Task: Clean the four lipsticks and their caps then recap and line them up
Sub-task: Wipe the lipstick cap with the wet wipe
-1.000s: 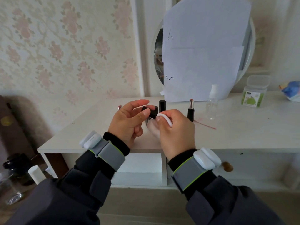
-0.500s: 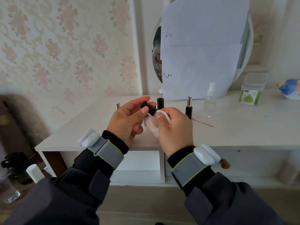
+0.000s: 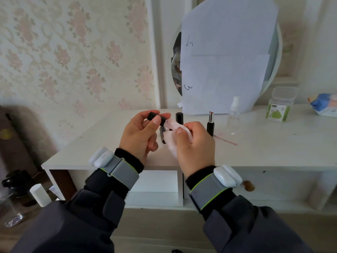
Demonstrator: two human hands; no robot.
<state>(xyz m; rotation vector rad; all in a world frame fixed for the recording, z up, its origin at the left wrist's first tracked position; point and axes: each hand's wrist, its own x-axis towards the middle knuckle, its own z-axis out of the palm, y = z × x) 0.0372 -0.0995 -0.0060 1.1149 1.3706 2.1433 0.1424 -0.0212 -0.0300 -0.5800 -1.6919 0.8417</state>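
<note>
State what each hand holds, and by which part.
Left hand pinches a black cap by its sides, thumb and fingertips. Right hand pinches a white pad near its top edge.

place: home bedroom — floral wallpaper (image 3: 73,52) | white dressing table (image 3: 264,152) | round mirror (image 3: 176,70)

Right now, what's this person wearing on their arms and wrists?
Both arms wear dark grey jacket sleeves with black knit cuffs. Each wrist carries a grey strap edged in lime green holding a white rounded device. The left hand and right hand are bare, without gloves.
</note>
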